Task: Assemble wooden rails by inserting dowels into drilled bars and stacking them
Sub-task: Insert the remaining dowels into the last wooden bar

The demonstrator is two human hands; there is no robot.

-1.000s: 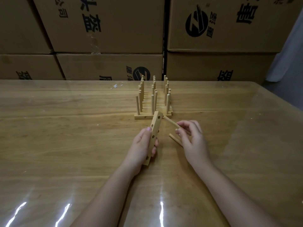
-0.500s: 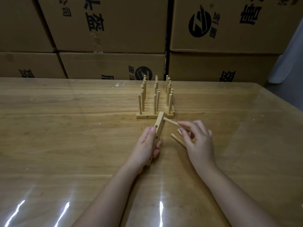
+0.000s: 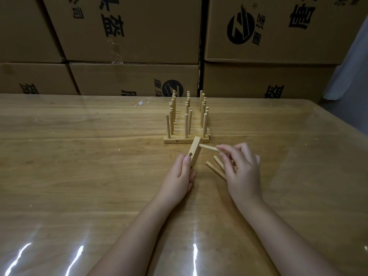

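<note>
A pale wooden drilled bar stands tilted in the left hand, gripped round its lower half, its upper end leaning away and round holes showing along its side. A short round dowel, pinched in the right hand, lies nearly level with its tip meeting the bar's upper end. Two loose dowels lie flat, partly under the right hand, and just beyond both hands sit the finished rails, side by side, their dowels upright.

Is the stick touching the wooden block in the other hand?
Touching. The head view shows the dowel, pinched by the right hand, meeting the side of the bar in the left hand, no gap.
</note>
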